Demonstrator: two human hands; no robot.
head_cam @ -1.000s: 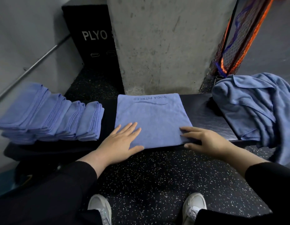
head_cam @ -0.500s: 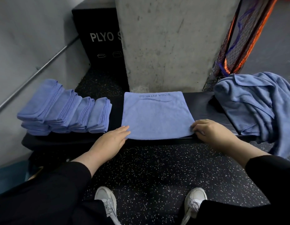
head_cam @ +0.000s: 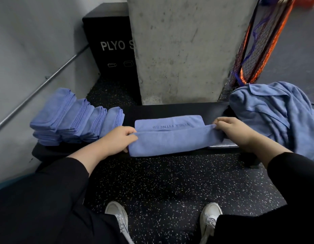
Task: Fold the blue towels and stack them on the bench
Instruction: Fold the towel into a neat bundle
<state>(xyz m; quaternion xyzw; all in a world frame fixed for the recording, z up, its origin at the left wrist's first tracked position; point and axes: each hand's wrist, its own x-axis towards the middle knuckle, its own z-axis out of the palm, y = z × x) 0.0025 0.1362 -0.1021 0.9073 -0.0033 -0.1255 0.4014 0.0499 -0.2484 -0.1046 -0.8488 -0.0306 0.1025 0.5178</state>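
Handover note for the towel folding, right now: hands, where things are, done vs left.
Left hand and right hand each pinch a near corner of the towel in progress, lifting its near edge over toward the far edge, mid-fold on the bench.
Done: folded stack at the bench's left end.
Left: finish this fold, add it to the stack, then work through the unfolded pile at the right end.

Both arms extended forward and down, black sleeves drawn back to mid-forearm. Left hand [head_cam: 117, 138] knuckles up, fingers curled, pinching the left end of a raised fold of blue towel [head_cam: 172, 143]. Right hand [head_cam: 230, 131] likewise curled, pinching the right end. Hands level, well apart, wrists straight.
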